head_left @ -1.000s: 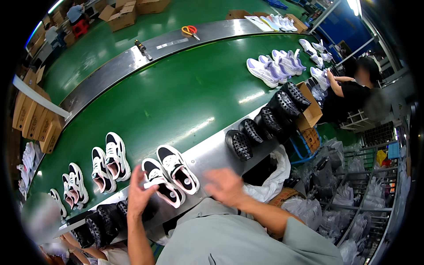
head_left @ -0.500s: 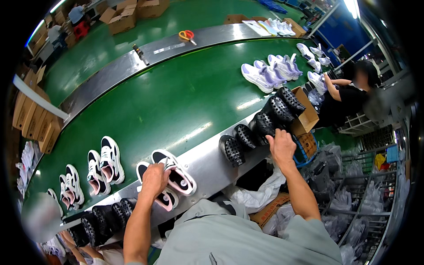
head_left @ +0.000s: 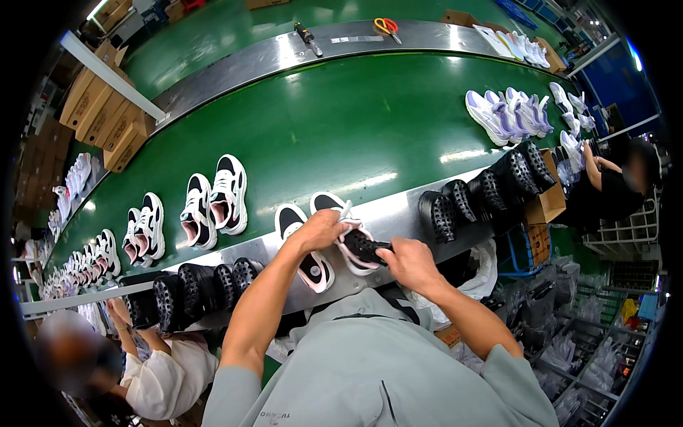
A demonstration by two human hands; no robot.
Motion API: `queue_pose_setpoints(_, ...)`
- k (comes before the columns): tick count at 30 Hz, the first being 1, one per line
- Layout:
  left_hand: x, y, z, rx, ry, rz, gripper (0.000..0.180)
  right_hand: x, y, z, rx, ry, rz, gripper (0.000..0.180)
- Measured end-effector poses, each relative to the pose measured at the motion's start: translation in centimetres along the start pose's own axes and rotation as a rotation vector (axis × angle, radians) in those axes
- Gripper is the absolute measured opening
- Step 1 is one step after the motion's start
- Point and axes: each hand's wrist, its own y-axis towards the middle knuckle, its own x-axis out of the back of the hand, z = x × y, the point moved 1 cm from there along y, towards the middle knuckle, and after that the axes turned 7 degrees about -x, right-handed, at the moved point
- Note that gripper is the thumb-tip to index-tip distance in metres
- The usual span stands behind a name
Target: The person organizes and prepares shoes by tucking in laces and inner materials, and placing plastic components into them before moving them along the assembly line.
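Observation:
A pair of white, black and pink sneakers stands before me on the metal ledge. My left hand (head_left: 321, 229) is closed on the upper of the right-hand sneaker (head_left: 361, 269), around its tongue and laces. A black studded shoe tree (head_left: 363, 247) sits partly in that sneaker's opening. My right hand (head_left: 413, 263) is closed around the shoe tree's heel end. The left-hand sneaker (head_left: 316, 272) of the pair stands beside it, partly covered by my left forearm. More black shoe trees (head_left: 487, 192) stand in a row along the ledge on the right.
Further shoe trees (head_left: 203, 288) line the ledge at left, near a co-worker in a white top (head_left: 171, 377). Similar sneakers (head_left: 213, 203) stand on the green belt (head_left: 341, 128); purple-white ones (head_left: 506, 117) are at far right. Scissors (head_left: 388, 28) lie on the far metal edge.
My right hand has come from the shoe tree row to the sneaker, bringing a shoe tree into its opening. My left hand remains on the sneaker. The view has swung left.

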Motion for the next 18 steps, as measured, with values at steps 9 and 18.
queue_pose_setpoints(9,-3.8,-1.3,-2.4,-0.017,-0.05,-0.335,0.103,-6.1,1.5,-1.5,0.123,0.117,-0.294,0.048)
queue_pose_setpoints(18,-8.5,0.6,-2.1,0.303,0.018,-0.576,0.087,-8.1,8.1,-2.7,-0.113,-0.012,-0.183,0.031)
